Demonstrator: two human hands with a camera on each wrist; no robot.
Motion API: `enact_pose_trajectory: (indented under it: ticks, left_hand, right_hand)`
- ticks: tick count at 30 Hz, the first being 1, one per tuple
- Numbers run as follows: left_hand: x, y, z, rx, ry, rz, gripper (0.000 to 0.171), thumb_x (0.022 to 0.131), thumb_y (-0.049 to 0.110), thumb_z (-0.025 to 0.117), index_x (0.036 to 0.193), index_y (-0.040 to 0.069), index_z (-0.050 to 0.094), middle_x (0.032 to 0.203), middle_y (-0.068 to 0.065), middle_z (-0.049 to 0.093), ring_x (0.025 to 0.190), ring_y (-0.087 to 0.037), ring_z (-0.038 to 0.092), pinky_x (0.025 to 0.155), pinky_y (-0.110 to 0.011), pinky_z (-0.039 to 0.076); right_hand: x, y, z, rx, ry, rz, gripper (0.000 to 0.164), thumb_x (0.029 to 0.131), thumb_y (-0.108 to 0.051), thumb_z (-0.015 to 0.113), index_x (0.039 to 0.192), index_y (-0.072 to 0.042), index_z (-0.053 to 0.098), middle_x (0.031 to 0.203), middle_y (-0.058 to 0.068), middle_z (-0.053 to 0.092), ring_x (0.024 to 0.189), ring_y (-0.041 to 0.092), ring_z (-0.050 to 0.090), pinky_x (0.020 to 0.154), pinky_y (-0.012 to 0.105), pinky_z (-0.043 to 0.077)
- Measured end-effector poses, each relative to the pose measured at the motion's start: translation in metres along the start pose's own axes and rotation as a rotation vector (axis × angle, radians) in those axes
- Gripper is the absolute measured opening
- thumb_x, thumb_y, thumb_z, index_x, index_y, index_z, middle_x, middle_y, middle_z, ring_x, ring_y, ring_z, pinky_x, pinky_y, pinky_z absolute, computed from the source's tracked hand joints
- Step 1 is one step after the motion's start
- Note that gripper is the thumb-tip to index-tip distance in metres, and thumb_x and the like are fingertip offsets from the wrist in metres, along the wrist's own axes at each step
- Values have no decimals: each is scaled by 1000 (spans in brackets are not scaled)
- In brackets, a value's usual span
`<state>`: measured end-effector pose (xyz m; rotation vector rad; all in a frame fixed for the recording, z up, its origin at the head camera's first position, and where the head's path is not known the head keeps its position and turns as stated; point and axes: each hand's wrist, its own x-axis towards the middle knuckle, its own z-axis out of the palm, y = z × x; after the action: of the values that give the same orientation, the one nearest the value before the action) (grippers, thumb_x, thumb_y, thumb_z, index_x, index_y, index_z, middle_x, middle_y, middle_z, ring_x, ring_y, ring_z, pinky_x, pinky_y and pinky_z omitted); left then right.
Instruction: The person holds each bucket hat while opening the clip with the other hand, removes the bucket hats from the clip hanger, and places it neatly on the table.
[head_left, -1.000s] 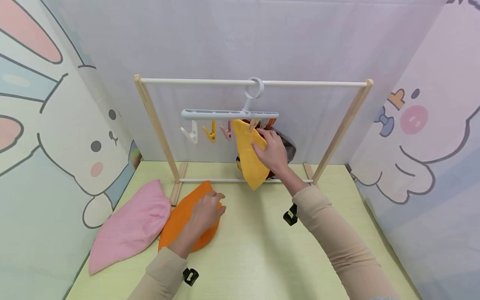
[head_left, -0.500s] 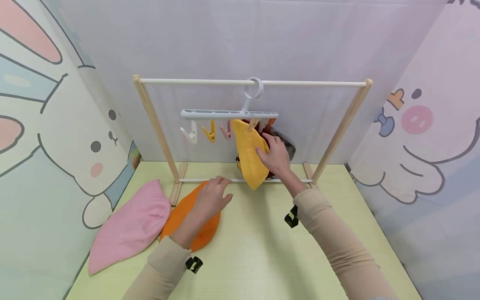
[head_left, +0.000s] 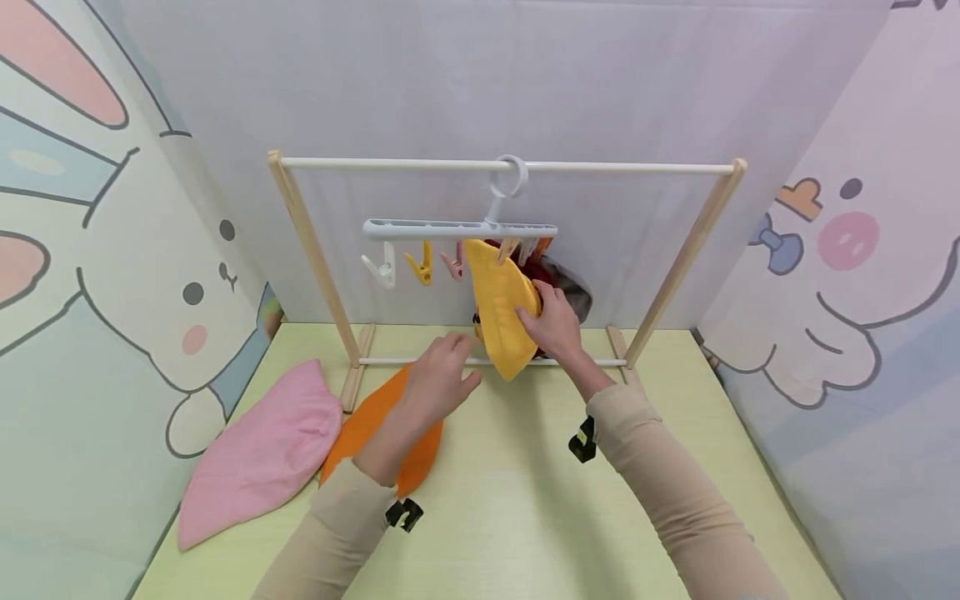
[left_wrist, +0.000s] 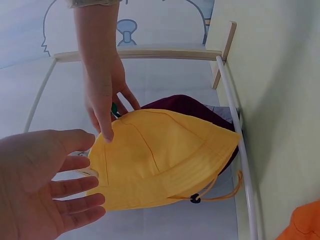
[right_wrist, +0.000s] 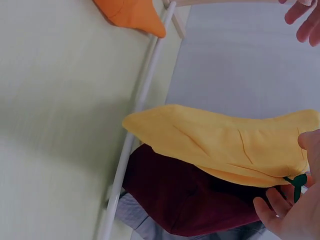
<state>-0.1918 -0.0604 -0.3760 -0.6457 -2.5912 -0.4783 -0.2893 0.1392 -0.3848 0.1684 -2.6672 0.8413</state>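
A yellow bucket hat (head_left: pixel 502 312) hangs by a beige clothespin (head_left: pixel 507 249) from the light-grey hanger (head_left: pixel 435 228). My right hand (head_left: pixel 555 321) pinches its crown side, thumb on the near face and fingers behind; a small green piece (right_wrist: pixel 299 182) shows there. Behind it hang a maroon hat (right_wrist: pixel 190 192) and a grey hat (head_left: pixel 573 292), both partly hidden. My left hand (head_left: pixel 438 375) is held up left of the yellow hat, fingers extended and holding nothing. A cord with a black toggle (left_wrist: pixel 195 198) dangles from the yellow hat's brim.
White, yellow and pink clothespins (head_left: pixel 453 262) hang unused on the hanger's left half. A wooden rack (head_left: pixel 311 250) with a white top rod (head_left: pixel 390 163) carries the hanger. An orange hat (head_left: pixel 420 458) and a pink hat (head_left: pixel 262 450) lie on the table at left.
My left hand has risen off the orange hat and moved right toward the yellow hat. My right hand has slid down from near the clothespin to the side of the yellow hat.
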Motion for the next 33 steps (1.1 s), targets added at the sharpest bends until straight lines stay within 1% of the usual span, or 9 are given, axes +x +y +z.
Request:
enact_pose_trajectory:
  ticks: [4,9,15,23,27,30,33]
  left_hand:
    - [5,5,-3,-2,23,16,40,72,23,67,109,11,57,107,-3,54,93,-22,54,71,-32,47]
    - [10,12,-6,-11,17,10,39,74,23,66,110,11,57,111,-5,54,98,-22,53,76,-32,46]
    - [16,19,-7,-25,27,10,39,74,24,66,109,10,57,107,-4,54,95,-20,53,74,-30,46]
    - [25,29,-10,-42,84,22,39,74,26,67,108,11,57,103,-4,54,89,-20,54,69,-30,47]
    - [30,31,-11,-33,89,5,38,75,27,65,108,11,56,102,-4,55,87,-19,54,68,-30,47]
    - [34,32,-11,-31,87,-13,37,76,28,65,108,11,57,103,-4,55,88,-19,54,68,-30,47]
    - [37,31,-11,-31,91,-24,37,76,28,64,108,12,57,104,-4,56,88,-19,54,67,-29,48]
  right_hand:
    - [-1,3,2,5,-5,24,60,77,-40,58,126,-11,41,109,12,51,87,28,53,73,43,43]
    - [-1,7,4,4,-27,50,62,78,-40,58,128,-10,39,111,14,51,92,30,53,76,44,43]
    - [-3,9,6,17,-40,61,61,79,-40,57,128,-9,38,109,14,54,91,29,54,75,43,44]
    - [-3,11,9,27,2,75,53,80,-36,57,123,-10,43,94,10,61,74,25,58,66,38,46]
    - [-3,11,9,43,5,78,48,80,-34,56,120,-9,45,92,9,61,65,22,56,59,35,46]
    - [-2,11,10,46,12,80,44,81,-32,55,117,-9,48,93,8,60,62,20,55,56,32,45]
    - [-2,12,10,49,20,76,40,81,-32,55,114,-8,51,93,8,61,64,19,56,57,32,46]
